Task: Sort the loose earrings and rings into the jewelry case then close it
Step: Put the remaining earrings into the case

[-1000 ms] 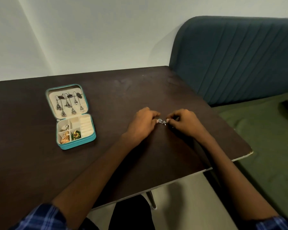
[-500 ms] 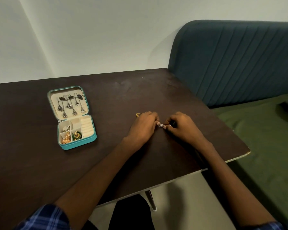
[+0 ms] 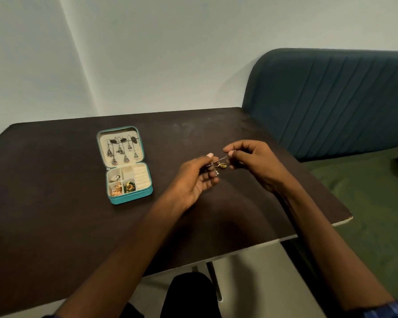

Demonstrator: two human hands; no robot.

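Centrally, left hand (image 3: 194, 180) and right hand (image 3: 254, 162) pinch earring (image 3: 220, 162) — table (image 3: 55, 226) edges well apart.

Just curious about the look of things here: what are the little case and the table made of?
The case looks like teal faux leather outside, smooth and faintly shiny, with a cream, velvety lining; real leather can't be excluded. The table looks like dark brown wood or laminate, matte, with a pale edge showing.

bare table (image 3: 55, 203) is seen left of and in front of the open jewelry case (image 3: 129, 193). its raised lid (image 3: 121, 145) stands at the far side. the right edge is closed off by a padded headboard (image 3: 331, 99).
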